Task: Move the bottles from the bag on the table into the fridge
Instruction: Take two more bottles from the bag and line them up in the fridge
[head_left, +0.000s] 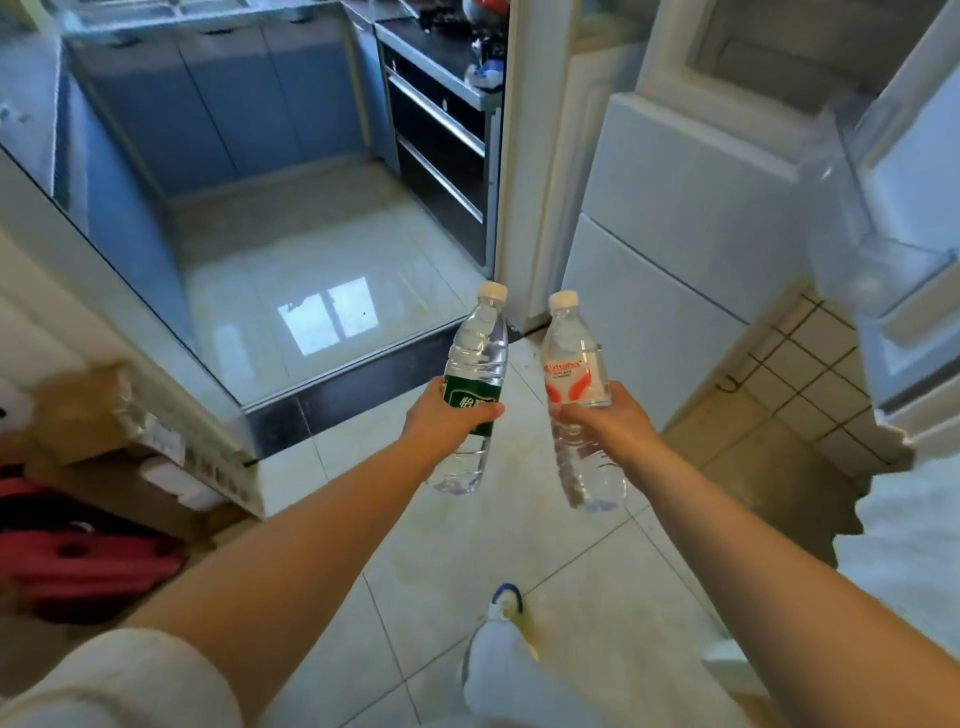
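My left hand (441, 415) grips a clear water bottle with a green label (475, 364) around its middle, cap pointing up and away. My right hand (605, 418) grips a second clear bottle with a red and white label (574, 358) the same way. Both bottles are held out side by side above the tiled floor. The white fridge (675, 208) stands ahead to the right, its upper door (909, 218) swung open with clear door shelves showing. The bag and the table are out of view.
A sliding glass door frame (130, 291) opens on the left onto a kitchen with blue cabinets (218, 104) and a black oven unit (441, 156). Cardboard boxes (104, 415) and a red item (78, 561) lie at the lower left. My shoe (506, 608) is on the floor.
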